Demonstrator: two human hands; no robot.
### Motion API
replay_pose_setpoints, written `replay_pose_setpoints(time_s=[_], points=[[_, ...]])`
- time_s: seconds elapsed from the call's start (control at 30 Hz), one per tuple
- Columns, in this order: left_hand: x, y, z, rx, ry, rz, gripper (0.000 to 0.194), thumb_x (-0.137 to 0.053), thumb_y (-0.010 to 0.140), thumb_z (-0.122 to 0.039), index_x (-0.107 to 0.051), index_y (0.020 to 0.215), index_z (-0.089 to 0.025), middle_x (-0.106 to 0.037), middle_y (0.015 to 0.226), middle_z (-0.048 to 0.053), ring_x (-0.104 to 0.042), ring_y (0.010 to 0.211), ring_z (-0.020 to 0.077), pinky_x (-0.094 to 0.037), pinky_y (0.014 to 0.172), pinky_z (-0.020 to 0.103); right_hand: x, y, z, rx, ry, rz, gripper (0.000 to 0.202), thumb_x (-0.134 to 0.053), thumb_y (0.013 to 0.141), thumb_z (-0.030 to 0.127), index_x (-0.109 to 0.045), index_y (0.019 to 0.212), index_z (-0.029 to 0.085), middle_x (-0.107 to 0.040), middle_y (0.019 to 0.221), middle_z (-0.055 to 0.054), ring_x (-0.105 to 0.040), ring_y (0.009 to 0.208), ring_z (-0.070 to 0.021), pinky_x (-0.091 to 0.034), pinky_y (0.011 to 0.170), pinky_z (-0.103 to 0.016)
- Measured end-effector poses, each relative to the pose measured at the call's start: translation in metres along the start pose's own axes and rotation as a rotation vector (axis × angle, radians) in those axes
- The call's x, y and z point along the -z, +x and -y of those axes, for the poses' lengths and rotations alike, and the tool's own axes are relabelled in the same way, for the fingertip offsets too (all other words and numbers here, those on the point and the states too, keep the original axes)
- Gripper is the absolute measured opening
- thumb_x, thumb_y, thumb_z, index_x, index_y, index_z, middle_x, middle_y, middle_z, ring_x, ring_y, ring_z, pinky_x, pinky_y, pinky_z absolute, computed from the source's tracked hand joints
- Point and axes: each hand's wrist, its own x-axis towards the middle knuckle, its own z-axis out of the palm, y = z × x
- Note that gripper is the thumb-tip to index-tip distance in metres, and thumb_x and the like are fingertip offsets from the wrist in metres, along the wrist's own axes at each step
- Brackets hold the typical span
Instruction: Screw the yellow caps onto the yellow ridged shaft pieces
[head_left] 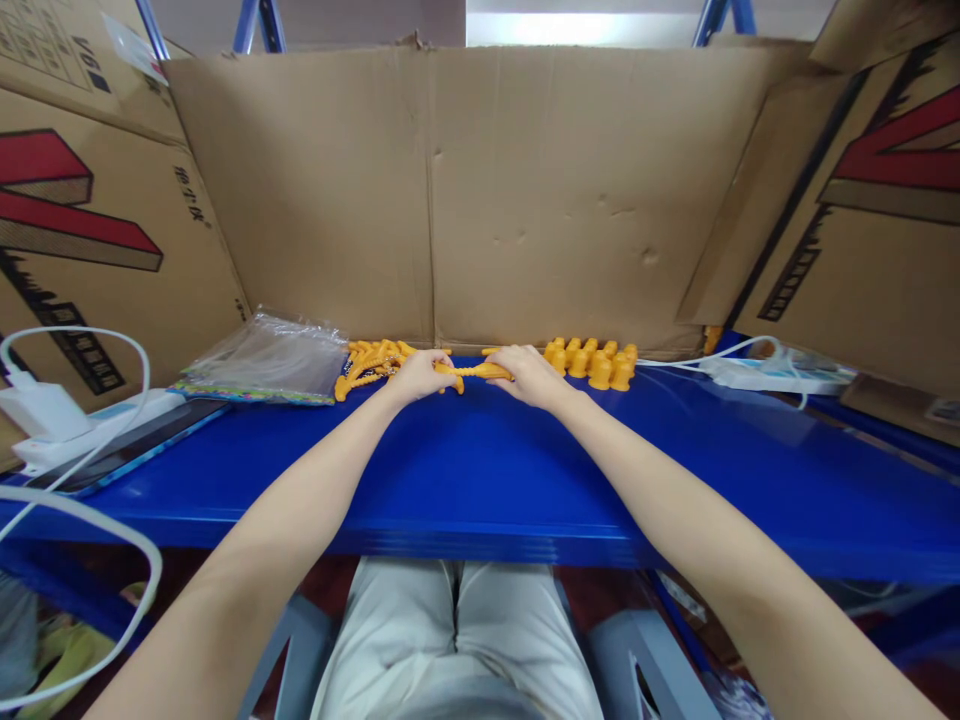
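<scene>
Over the back half of the blue table, both hands meet at a thin orange piece point(480, 371) with a twisted shaft. My left hand point(424, 376) pinches its left end, where a curved part hangs down. My right hand point(527, 374) is closed around the right end, its fingers covering part of it. Just beside my left hand lies a pile of orange twisted pieces point(367, 362), with bits of metal chain among them. To the right of my right hand, several orange cup-shaped pieces point(600, 372) stand in rows.
Clear plastic bags point(262, 355) lie at the left. A phone-like flat device point(135, 445) and a white power strip with a charger point(52, 415) are farther left. Another power strip point(780, 375) sits at right. Cardboard point(555, 200) walls the back and sides.
</scene>
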Motion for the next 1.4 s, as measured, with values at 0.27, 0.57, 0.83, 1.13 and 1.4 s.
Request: replay_pose_setpoints(time_s=[0.27,0.57,0.83,1.13,1.4], points=[[-0.001,-0.006,-0.006,-0.076,0.159,-0.013,0.014,-0.065,0.062,-0.020,-0.061,0.076,-0.020,-0.054,0.049,-0.007,-0.050,0.051,0.0114,-0.035,0.055,0.023,0.012,-0.003,0.009,-0.008,0.124,0.109,0.017,-0.060,0.086,0.029,-0.068,0.092,0.015,-0.069,0.086,-0.007,-0.062,0.077,-0.0189,-0.046,0.073,-0.031],[-0.002,-0.009,-0.009,-0.273,0.402,-0.103,0.017,-0.067,0.068,-0.024,-0.064,0.085,-0.023,-0.064,0.068,-0.003,-0.058,0.068,0.0164,-0.037,0.064,0.025,0.020,-0.001,0.010,-0.396,0.676,0.277,0.029,-0.073,0.070,0.043,-0.068,0.075,0.015,-0.057,0.059,0.002,-0.050,0.051,-0.0103,-0.042,0.055,-0.027],[-0.004,-0.014,-0.017,-0.221,0.507,-0.065,0.025,-0.064,0.072,-0.025,-0.062,0.096,-0.023,-0.068,0.083,0.002,-0.062,0.079,0.0227,-0.041,0.069,0.030,0.016,-0.004,0.009,-0.445,0.782,0.320,0.030,-0.070,0.074,0.044,-0.064,0.071,0.015,-0.059,0.060,0.000,-0.054,0.054,-0.0112,-0.045,0.056,-0.026],[-0.002,-0.011,-0.012,-0.163,0.506,-0.074,0.027,-0.065,0.075,-0.037,-0.060,0.097,-0.023,-0.064,0.076,0.000,-0.061,0.077,0.0213,-0.038,0.066,0.028,0.007,-0.001,0.010,-0.115,-0.016,0.150,0.025,-0.063,0.086,0.032,-0.067,0.102,0.013,-0.070,0.102,-0.013,-0.064,0.094,-0.0236,-0.045,0.081,-0.032],[-0.003,-0.006,-0.005,-0.193,0.451,-0.087,0.028,-0.068,0.071,-0.038,-0.060,0.092,-0.023,-0.060,0.068,-0.002,-0.056,0.070,0.0184,-0.034,0.063,0.026,0.015,0.000,0.019,-0.109,-0.081,0.205,0.024,-0.056,0.092,0.033,-0.066,0.101,0.013,-0.070,0.100,-0.012,-0.064,0.090,-0.0217,-0.042,0.076,-0.029]])
